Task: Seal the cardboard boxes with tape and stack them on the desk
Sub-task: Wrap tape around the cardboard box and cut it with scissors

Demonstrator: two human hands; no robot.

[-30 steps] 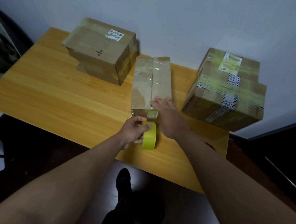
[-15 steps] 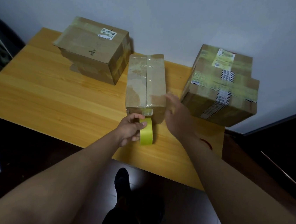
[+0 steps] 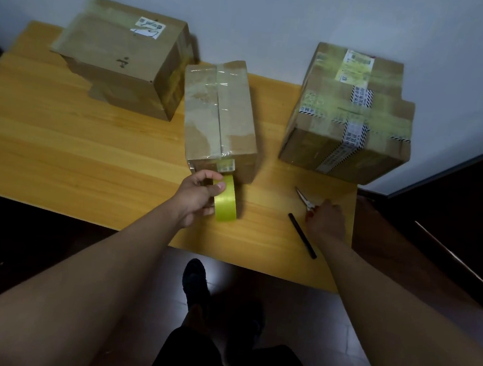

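your left hand [image 3: 200, 196] grips the yellow tape roll [image 3: 226, 200] against the middle box [image 3: 221, 121], your right hand [image 3: 327, 218] closes on scissors [image 3: 304, 200] beside a black pen [image 3: 301, 235], box labels unreadable

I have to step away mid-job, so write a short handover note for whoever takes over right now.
Left hand grips the yellow tape roll at the middle box's near end, its strip uncut.
Right hand is on the scissors beside a black pen; grip unclear.
Left box and right box stand apart on the desk.
Left: cut the tape, stack all boxes.
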